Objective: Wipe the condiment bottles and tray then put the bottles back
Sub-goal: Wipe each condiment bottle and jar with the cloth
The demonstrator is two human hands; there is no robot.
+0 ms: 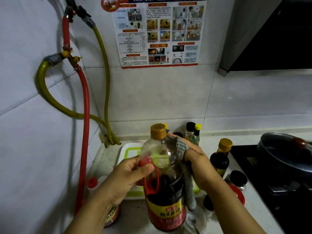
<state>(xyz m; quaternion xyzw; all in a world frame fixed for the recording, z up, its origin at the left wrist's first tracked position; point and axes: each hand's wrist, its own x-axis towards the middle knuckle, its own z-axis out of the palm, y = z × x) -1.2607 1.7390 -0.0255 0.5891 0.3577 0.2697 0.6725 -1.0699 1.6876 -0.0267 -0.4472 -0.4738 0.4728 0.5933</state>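
Both my hands work: left grip [128, 173] clamps the soy bottle's [166, 186] red handle [148, 168], right grip [200, 164] presses a grey cloth [181, 146] against it.

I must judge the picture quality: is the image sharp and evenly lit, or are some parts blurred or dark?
Head view: the big bottle and both hands are fairly sharp; the pan at right is motion-blurred; the right side is dark, the wall brighter; wide-angle bending curves the edges.

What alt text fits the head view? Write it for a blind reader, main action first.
A left hand grips the red plastic handle of a large clear soy sauce bottle with a gold cap, while the right hand presses a grey knitted cloth against its shoulder. Behind lies a white and green plastic tray; smaller condiment bottles stand right.
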